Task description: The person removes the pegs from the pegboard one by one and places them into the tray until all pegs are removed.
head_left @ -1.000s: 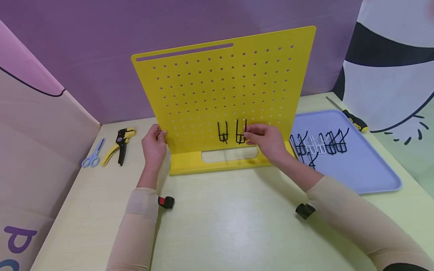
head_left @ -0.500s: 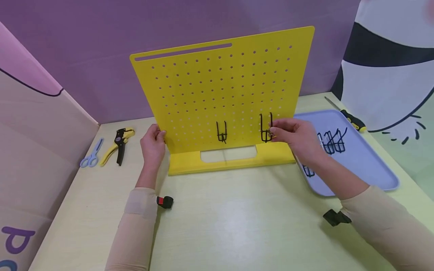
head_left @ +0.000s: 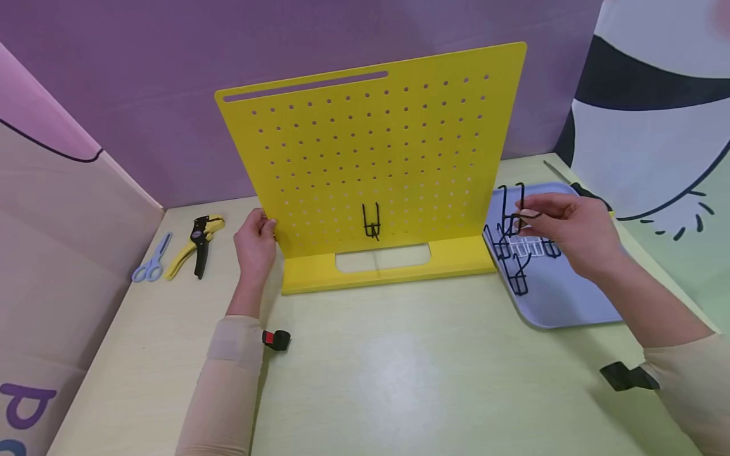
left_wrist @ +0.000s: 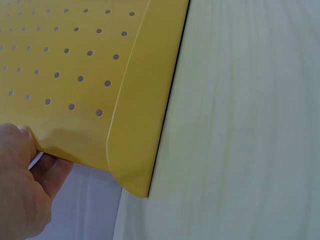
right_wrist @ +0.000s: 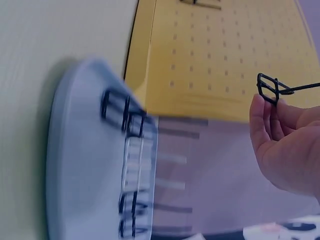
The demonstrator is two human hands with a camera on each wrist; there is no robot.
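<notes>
My left hand (head_left: 255, 244) grips the left edge of a yellow pegboard (head_left: 342, 139), thumb in front and fingers behind, as the left wrist view also shows. To the right, my right hand (head_left: 576, 231) pinches a black wire pegboard hook (head_left: 512, 212) between thumb and fingers. That hook is held up over the near-left part of a pale blue tray (head_left: 570, 304). Another black wire hook (head_left: 372, 221) hangs low in the middle of the board. In the tray lie several black hooks (head_left: 518, 278) and white wire hooks (head_left: 527, 247), partly hidden behind the right hand.
Light-blue scissors (head_left: 153, 259) and yellow-and-black wire strippers (head_left: 196, 247) lie left of the board. A screwdriver (head_left: 559, 172) lies beyond the tray's far right side, its handle mostly covered by my right hand. A purple backdrop (head_left: 142, 95) rises behind the table.
My right hand has drawn the black hook away from the pegboard's lower middle, rightward past the board's edge to over the tray. The left hand keeps its hold on the board.
</notes>
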